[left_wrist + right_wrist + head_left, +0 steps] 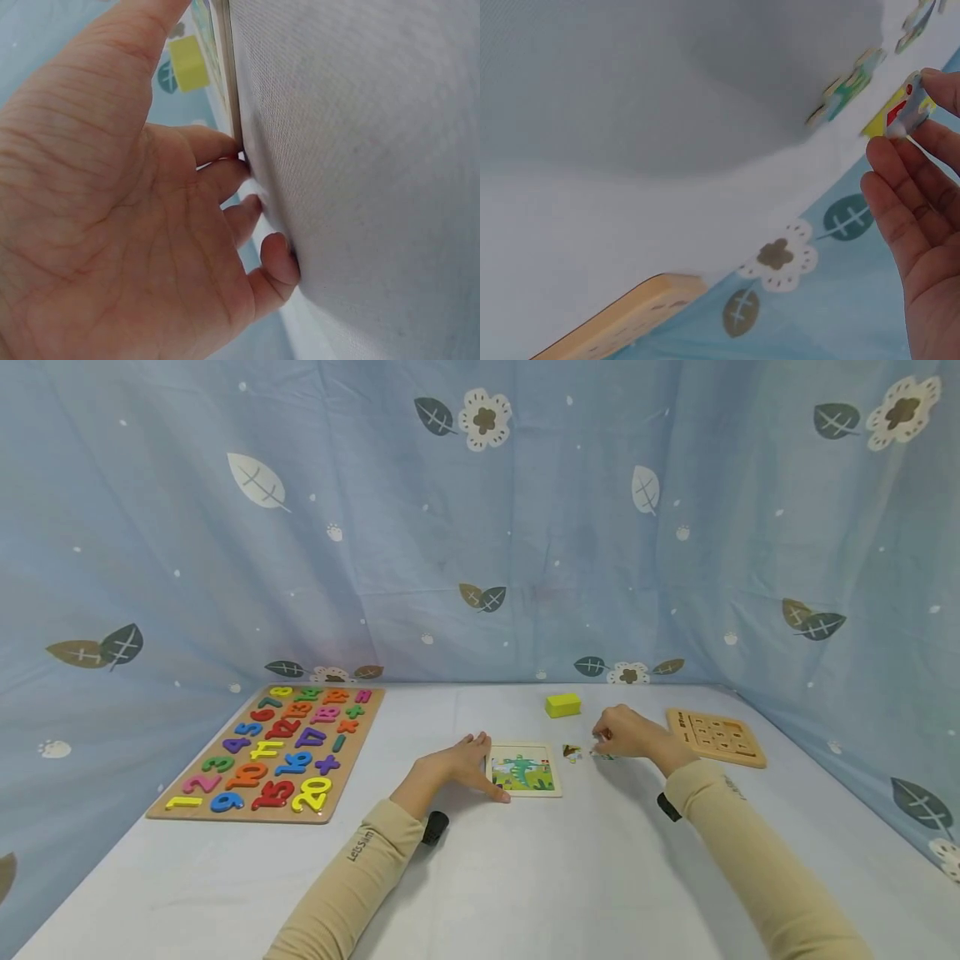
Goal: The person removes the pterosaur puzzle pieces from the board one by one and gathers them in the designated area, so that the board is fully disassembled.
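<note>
A framed picture puzzle [522, 770] with a green dinosaur scene lies flat on the table. My left hand [456, 767] is at its left side, thumb by the near corner; in the left wrist view, fingertips touch the frame's edge [226, 67]. My right hand [630, 732] pinches a small jigsaw piece [909, 105], light grey-blue with red marks, between thumb and fingers above the table. Below it lies a green-and-blue loose piece [847, 88], partly hidden by the hand in the head view. Another loose piece [572, 752] lies just right of the frame.
A yellow-green block [563, 705] stands behind the loose pieces. At the right lies a wooden number board [717, 737]. A large board of coloured numbers [341, 777] lies at the left. A blue patterned curtain [480, 527] hangs behind the white table [525, 877].
</note>
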A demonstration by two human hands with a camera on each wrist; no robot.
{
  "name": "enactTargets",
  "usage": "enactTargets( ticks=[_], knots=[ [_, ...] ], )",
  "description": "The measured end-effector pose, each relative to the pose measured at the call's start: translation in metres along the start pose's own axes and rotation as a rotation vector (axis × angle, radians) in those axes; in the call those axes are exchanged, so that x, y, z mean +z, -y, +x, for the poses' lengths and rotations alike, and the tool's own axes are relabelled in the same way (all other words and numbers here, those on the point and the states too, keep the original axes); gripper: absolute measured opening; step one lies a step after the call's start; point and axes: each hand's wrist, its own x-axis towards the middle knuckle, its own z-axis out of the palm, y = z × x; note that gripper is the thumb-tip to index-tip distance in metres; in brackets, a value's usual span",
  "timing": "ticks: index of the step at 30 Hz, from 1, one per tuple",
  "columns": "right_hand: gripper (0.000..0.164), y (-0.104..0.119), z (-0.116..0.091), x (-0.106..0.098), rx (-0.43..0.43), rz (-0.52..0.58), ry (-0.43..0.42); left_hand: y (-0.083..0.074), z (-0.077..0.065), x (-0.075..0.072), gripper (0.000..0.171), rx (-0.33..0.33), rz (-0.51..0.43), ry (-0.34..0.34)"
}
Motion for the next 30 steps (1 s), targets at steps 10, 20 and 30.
enactTargets(
  ticks=[10, 20, 30],
  knots=[
    [0.025, -0.014, -0.012, -0.003, 0.044, 0.003, 0.014, 0.000, 0.001, 0.000, 0.113, 0.000, -0.005, -0.002],
    [0.024, -0.021, -0.022, -0.002, 0.110, -0.007, 0.048, -0.001, 0.001, -0.001, 0.114, 0.002, -0.013, 0.003],
    [0.021, -0.026, -0.025, 0.001, 0.170, 0.039, 0.085, 0.000, -0.001, -0.003, 0.114, 0.013, -0.034, 0.006]
  ],
)
